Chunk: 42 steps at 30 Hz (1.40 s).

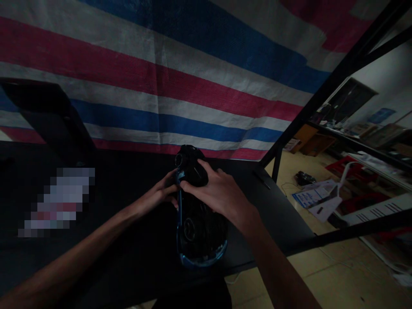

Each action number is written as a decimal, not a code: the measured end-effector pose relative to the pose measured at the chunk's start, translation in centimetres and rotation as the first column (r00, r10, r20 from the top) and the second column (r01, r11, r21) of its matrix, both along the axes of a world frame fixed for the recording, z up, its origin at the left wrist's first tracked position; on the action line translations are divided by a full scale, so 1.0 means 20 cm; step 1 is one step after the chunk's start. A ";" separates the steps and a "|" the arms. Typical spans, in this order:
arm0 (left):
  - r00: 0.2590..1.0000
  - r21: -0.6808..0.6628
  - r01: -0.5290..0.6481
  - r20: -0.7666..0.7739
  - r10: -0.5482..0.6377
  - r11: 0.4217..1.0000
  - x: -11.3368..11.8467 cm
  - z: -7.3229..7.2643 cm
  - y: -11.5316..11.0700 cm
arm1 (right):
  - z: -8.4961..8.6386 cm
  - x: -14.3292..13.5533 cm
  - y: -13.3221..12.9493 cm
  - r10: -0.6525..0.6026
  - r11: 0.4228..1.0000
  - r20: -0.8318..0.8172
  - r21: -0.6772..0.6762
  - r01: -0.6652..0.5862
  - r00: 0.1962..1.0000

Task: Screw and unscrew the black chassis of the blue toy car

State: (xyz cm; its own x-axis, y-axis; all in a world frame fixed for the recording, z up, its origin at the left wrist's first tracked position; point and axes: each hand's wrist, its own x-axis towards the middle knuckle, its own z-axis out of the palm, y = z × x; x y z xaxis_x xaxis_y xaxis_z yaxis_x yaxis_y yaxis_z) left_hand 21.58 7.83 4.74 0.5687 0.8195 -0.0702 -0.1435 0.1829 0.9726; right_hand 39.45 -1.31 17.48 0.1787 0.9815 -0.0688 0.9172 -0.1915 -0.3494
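A blue toy car (201, 256) lies on the black table with its dark underside and wheels turned towards me. My right hand (222, 191) is closed over the car's middle, its thumb and forefinger pressed around the underside near the far wheel. From the left, my left hand (165, 191) grips the car's blue side with bent fingers. Some of its fingertips are hidden behind the car body. The dim light hides small details of the underside.
The black table (135, 253) meets a striped cloth sheet (193, 86) at the back. A dark upright object (58, 120) stands at left, near a blurred-out patch. A thin dark tool (264, 180) lies at the right edge, beside a black metal frame post (298, 116).
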 end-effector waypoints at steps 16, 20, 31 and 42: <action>0.999 -0.044 0.021 0.042 -0.019 0.999 -0.01 -0.07 0.07 | -0.09 -0.15 0.02 -0.054 0.996 0.235 -0.056 0.069 0.971; 0.998 -0.078 0.024 0.059 -0.019 0.997 -0.01 -0.07 0.07 | -0.09 -0.15 0.03 -0.059 0.994 0.233 -0.076 0.079 0.971; 1.000 -0.039 0.010 -0.001 -0.010 0.999 -0.01 0.00 0.02 | -0.10 -0.07 0.01 0.018 0.998 0.184 -0.062 -0.006 0.983; 0.999 -0.056 0.019 -0.047 -0.022 0.998 -0.04 -0.01 0.04 | -0.28 0.39 0.00 0.342 0.938 -0.315 0.064 -0.339 0.885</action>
